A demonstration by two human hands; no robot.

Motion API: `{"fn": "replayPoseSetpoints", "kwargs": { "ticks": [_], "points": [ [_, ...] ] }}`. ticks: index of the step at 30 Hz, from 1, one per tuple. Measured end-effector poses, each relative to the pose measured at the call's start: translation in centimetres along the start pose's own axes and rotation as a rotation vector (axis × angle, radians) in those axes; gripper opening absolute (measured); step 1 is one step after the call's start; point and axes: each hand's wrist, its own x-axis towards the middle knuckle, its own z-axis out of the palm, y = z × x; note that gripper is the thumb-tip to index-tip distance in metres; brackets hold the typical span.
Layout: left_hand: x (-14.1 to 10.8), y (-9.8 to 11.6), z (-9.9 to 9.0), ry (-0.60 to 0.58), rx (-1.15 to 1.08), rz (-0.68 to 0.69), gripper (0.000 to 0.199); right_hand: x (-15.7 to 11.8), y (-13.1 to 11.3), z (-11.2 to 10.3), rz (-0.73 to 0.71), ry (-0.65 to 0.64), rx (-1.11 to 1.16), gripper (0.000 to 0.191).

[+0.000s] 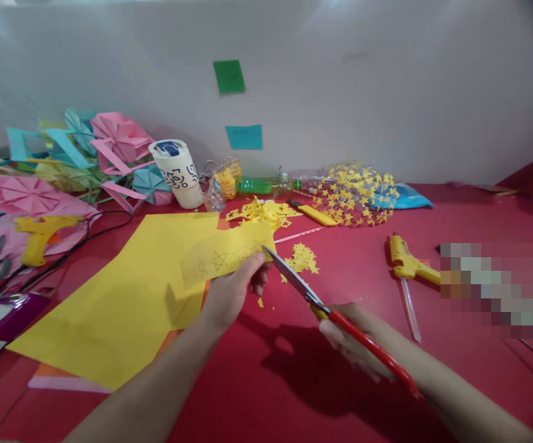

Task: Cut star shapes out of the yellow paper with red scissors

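Observation:
Between the thumb and fingers of my left hand (232, 286) is a strip of yellow paper (211, 246) with stars drawn on it in outline. My right hand (358, 335) grips red-handled scissors (296, 280), whose tips touch the strip's right end beside my left thumb. The blades look nearly closed. Beyond the scissors lies a small pile of cut yellow stars (302, 258). Yellow paper scraps (264, 212) are heaped behind the strip. Larger yellow sheets (128, 295) lie under and left of my left hand, partly hidden by my forearm.
Yellow glue guns lie at the left (45, 237) and right (404, 258). Along the wall stand a white cup (178, 175), a green bottle (254, 185) and a clear balloon-like piece with yellow stars (356, 194). A yellow cutter (316, 214) lies before them. Folded paper flowers (118, 138) crowd the left.

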Motion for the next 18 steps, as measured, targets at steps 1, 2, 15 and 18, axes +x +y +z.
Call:
{"fn": "replayPoseSetpoints", "kwargs": {
  "ticks": [1,2,15,18],
  "points": [
    [0.01,-0.01,-0.01,0.003,0.001,-0.006,0.028,0.03,0.0,-0.02,0.001,0.001,-0.004,0.061],
    [0.01,0.0,-0.02,0.007,0.0,-0.01,0.028,0.07,0.0,-0.04,0.005,-0.002,-0.003,0.062],
    [-0.07,0.15,-0.16,-0.015,-0.021,0.001,0.028,0.08,-0.02,-0.24,-0.005,-0.042,0.019,0.059],
    [-0.09,0.16,-0.17,-0.012,-0.019,0.002,0.027,0.1,-0.06,-0.23,-0.008,-0.036,0.004,0.059]
  ]
}}
